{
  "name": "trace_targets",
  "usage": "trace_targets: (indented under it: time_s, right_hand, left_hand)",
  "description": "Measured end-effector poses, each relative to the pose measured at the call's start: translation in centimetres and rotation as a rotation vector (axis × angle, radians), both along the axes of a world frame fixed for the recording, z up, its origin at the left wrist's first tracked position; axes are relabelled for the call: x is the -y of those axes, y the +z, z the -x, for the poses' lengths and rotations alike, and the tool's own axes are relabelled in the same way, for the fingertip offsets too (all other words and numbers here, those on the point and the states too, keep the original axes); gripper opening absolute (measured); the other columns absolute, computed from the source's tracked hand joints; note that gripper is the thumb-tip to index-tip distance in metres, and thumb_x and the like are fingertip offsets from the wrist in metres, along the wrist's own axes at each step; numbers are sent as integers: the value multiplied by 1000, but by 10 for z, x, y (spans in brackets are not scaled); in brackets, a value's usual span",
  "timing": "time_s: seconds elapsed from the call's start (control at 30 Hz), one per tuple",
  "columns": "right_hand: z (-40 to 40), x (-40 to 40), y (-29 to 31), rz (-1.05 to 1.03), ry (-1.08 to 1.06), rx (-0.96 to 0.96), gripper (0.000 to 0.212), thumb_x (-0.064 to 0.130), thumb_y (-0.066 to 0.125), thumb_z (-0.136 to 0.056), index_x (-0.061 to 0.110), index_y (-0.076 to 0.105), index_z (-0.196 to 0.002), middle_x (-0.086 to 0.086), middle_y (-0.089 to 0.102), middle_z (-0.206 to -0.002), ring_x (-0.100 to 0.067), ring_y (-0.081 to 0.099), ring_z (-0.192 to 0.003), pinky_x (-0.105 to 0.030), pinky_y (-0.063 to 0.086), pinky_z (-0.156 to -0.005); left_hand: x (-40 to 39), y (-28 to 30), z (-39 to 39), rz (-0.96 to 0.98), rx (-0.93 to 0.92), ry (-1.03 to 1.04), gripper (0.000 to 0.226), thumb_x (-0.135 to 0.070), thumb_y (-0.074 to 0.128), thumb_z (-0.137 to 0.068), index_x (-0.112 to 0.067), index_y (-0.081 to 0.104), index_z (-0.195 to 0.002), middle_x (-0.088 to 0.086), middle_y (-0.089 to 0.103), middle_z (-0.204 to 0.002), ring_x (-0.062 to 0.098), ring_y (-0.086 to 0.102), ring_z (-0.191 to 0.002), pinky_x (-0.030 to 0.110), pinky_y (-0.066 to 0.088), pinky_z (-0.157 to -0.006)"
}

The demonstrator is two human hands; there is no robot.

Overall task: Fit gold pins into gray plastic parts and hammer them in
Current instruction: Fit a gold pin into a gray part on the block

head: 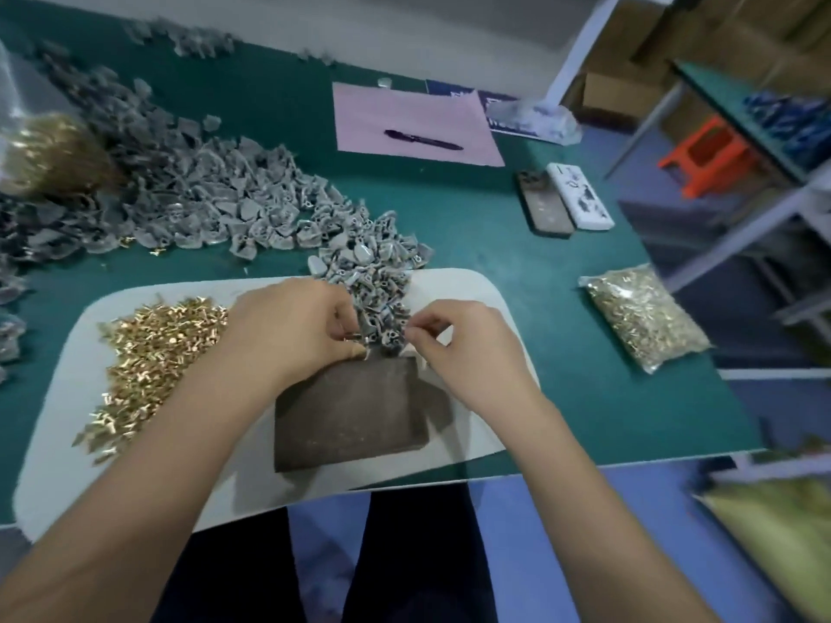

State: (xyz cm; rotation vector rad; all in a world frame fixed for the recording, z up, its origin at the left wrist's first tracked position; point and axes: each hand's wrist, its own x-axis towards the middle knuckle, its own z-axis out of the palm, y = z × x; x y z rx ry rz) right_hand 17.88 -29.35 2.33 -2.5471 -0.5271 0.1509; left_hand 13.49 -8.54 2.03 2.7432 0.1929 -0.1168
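a small heap of gray plastic parts lies at the far edge of the dark block, and both hands work right at that heap. the left hand has its fingers curled, pinching what looks like a gold pin against a gray part at the block's far left corner; the blur keeps me from seeing the pin clearly. the right hand is curled too, thumb and forefinger pinching something small at the block's far right corner, though what it grips is too small to tell. the block sits on a white mat on the green surface. to the left of the block, loose gold pins spread over the mat. beyond the block and off to its left, a big pile of gray parts runs across the surface, with a blurred golden mass at its far left. to the right of the block lies a clear bag of pins. farther beyond the block sit two phones side by side, and behind them a pink sheet with a dark pen resting on it.
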Motion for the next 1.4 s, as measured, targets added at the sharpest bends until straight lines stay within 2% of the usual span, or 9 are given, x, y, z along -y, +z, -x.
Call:
trace_targets:
  time_s: [0.1, 0.23, 0.43, 0.6, 0.73, 0.9, 1.1, 1.3, 1.4]
  right_hand:
    - [4, 2, 0, -7, -17, -18, 7, 35, 69, -91, 33, 76, -93, 17, 72, -87, -8, 64, -88, -38, 55, -81]
    - [5, 6, -2, -36, -21, -52, 6, 35, 72, -91, 33, 77, -93, 17, 72, -87, -6, 64, -87, -36, 55, -81]
    - [4, 4, -7, -201, -63, -18, 9, 26, 69, -93, 28, 77, -90, 17, 72, -84, -6, 64, -80, -39, 54, -74]
    - [10, -31, -7, -289, 44, 30, 8, 25, 71, -90, 30, 76, -87, 19, 72, -82, -2, 64, -79, -30, 50, -71]
    - [20, -67, -2, -279, 144, 11, 6, 29, 72, -90, 34, 75, -88, 21, 73, -86, -4, 66, -87, -40, 56, -81]
    - [31, -103, 4, -19, 295, 26, 5, 42, 69, -90, 40, 73, -89, 28, 70, -86, 2, 63, -87, -32, 54, -77]
    - [32, -135, 3, 191, 214, -6, 37, 73, 67, -79, 36, 69, -83, 19, 67, -78, -6, 64, -80, -29, 52, -71]
    - [33, -147, 3, 243, 205, -69, 22, 54, 75, -82, 35, 67, -89, 19, 67, -79, -7, 66, -85, -30, 51, -75]
    - [36, -145, 11, 31, 222, -165, 20, 48, 80, -81, 35, 67, -88, 18, 70, -80, -1, 63, -74, -30, 48, -67]
  left_hand:
    - [5, 0, -8, -38, -20, -10, 32, -62, 78, -73, -39, 56, -79, -21, 62, -77, 3, 56, -75, 25, 33, -55]
    - [9, 0, -9, -38, -10, -57, 27, -53, 73, -81, -37, 52, -90, -16, 60, -79, 3, 53, -73, 26, 31, -54]
    - [-4, 2, 24, 270, 131, 29, 28, -29, 69, -84, -40, 57, -107, -8, 57, -76, 4, 54, -69, 32, 48, -64]
    - [-31, -12, 89, 436, 366, 247, 24, -12, 68, -88, -36, 72, -88, -17, 64, -84, 0, 58, -80, 8, 38, -65]
    - [-48, -22, 119, 486, 407, 379, 17, -26, 61, -95, -38, 69, -104, -25, 66, -99, -1, 58, -81, 12, 43, -69]
    - [-64, -26, 139, 438, 404, 438, 15, -33, 60, -95, -43, 67, -104, -31, 63, -102, -9, 55, -78, 19, 41, -64]
    - [-65, -30, 143, 433, 408, 437, 13, -34, 62, -94, -42, 68, -103, -30, 63, -100, -13, 54, -82, 18, 39, -65]
    - [-64, -32, 142, 448, 434, 414, 11, -32, 63, -95, -39, 69, -101, -26, 65, -100, -6, 58, -94, 11, 37, -70]
    - [-67, -32, 143, 504, 480, 428, 14, -38, 64, -92, -40, 69, -105, -27, 65, -97, -7, 55, -77, 7, 37, -65]
